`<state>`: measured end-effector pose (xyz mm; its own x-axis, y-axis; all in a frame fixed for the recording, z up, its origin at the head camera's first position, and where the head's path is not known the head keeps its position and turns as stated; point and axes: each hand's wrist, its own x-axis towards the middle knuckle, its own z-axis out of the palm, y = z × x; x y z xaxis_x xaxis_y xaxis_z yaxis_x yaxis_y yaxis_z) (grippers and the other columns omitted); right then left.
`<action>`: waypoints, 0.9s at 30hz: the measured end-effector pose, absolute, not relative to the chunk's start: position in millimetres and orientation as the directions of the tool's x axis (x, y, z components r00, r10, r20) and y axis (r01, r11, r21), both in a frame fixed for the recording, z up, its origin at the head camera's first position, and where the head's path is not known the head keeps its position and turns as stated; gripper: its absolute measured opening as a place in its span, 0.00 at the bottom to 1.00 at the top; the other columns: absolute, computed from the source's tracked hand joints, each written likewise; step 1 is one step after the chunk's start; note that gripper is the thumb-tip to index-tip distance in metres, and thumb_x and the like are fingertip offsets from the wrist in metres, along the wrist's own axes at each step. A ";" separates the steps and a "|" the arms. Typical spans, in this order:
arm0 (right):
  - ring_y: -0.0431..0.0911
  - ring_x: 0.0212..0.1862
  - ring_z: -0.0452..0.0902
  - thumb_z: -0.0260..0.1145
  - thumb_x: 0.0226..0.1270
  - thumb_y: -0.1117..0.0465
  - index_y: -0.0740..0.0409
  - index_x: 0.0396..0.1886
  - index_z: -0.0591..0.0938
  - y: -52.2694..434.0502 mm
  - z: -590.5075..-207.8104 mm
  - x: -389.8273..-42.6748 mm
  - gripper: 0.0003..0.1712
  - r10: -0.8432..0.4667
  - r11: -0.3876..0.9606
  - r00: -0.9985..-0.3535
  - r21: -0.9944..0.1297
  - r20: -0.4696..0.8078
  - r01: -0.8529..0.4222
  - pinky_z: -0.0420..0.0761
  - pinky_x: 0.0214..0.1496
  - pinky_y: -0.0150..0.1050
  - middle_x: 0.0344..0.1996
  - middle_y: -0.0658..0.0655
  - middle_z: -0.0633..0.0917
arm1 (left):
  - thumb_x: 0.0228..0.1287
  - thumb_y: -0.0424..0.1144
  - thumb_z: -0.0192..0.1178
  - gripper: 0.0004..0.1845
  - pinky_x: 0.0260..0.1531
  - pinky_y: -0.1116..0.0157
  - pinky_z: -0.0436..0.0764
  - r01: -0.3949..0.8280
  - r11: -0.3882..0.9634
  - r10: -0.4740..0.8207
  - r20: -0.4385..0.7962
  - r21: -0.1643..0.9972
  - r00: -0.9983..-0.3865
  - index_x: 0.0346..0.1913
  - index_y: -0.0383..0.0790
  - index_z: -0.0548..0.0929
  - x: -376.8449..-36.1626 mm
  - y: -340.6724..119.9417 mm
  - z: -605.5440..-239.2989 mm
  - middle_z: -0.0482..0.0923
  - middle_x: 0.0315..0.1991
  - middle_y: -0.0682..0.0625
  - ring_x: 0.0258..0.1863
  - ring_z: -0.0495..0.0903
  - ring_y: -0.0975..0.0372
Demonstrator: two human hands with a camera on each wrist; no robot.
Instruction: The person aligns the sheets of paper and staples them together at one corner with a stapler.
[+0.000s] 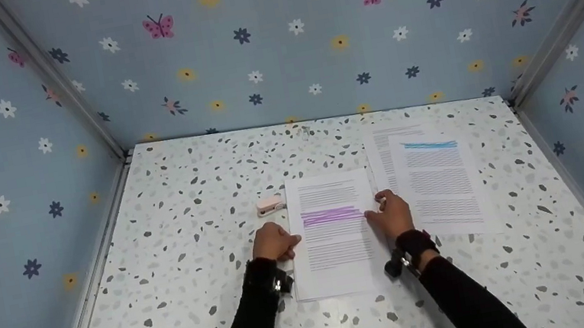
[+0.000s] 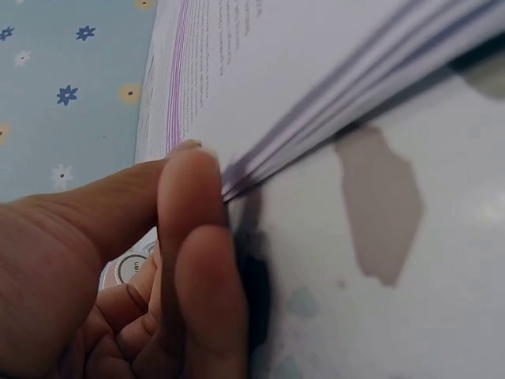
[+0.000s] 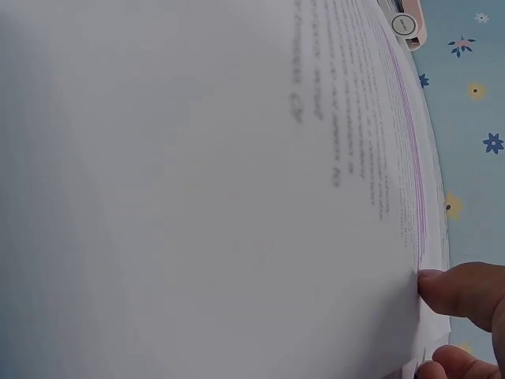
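Note:
A stack of printed sheets [image 1: 343, 281], its top page marked with purple highlighter lines, lies before me on the speckled table. My left hand [image 1: 274, 242] pinches the stack's left edge between thumb and fingers; in the left wrist view several paper edges [image 2: 316, 118] fan slightly apart there. At the right edge my right hand [image 1: 393, 215] grips the sheets, its thumb [image 3: 454, 290] on the top page and the other fingers curled lower down. The right fingertips are partly hidden. A small pink stapler [image 1: 270, 205] sits just beyond the left hand, beside the stack.
More printed sheets lie to the right: one page with blue highlighting [image 1: 443, 185] overlaps another page [image 1: 380, 154] behind it. Patterned blue wall panels [image 1: 275, 70] enclose the table [image 1: 185, 207] at the back and both sides.

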<state>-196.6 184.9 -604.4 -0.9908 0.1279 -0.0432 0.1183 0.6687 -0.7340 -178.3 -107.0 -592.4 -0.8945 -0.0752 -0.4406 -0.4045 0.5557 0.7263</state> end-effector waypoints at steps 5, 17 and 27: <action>0.55 0.40 0.75 0.75 0.59 0.61 0.66 0.53 0.79 185.7 -603.0 -196.8 0.25 0.126 0.677 -0.991 -0.725 -0.055 0.126 0.74 0.46 0.49 0.37 0.62 0.79 | 0.61 0.37 0.73 0.14 0.14 0.69 0.73 -0.430 0.553 -0.086 -0.465 0.714 -0.881 0.22 0.37 0.80 -178.9 -106.4 -590.0 0.82 0.15 0.47 0.13 0.80 0.62; 0.54 0.39 0.73 0.76 0.59 0.60 0.66 0.51 0.80 184.5 -604.2 -199.0 0.23 0.123 0.677 -0.990 -0.724 -0.069 0.135 0.72 0.45 0.48 0.36 0.61 0.78 | 0.61 0.37 0.73 0.14 0.13 0.69 0.73 -0.419 0.544 -0.085 -0.450 0.726 -0.889 0.24 0.36 0.81 -176.6 -106.6 -590.0 0.82 0.16 0.46 0.13 0.81 0.61; 0.54 0.36 0.72 0.74 0.60 0.62 0.64 0.60 0.78 185.6 -605.7 -196.8 0.29 0.094 0.691 -0.995 -0.718 -0.019 0.079 0.72 0.41 0.47 0.33 0.60 0.78 | 0.62 0.37 0.72 0.15 0.14 0.69 0.73 -0.375 0.565 -0.066 -0.412 0.735 -0.909 0.21 0.37 0.81 -174.5 -106.3 -590.3 0.82 0.15 0.47 0.13 0.81 0.61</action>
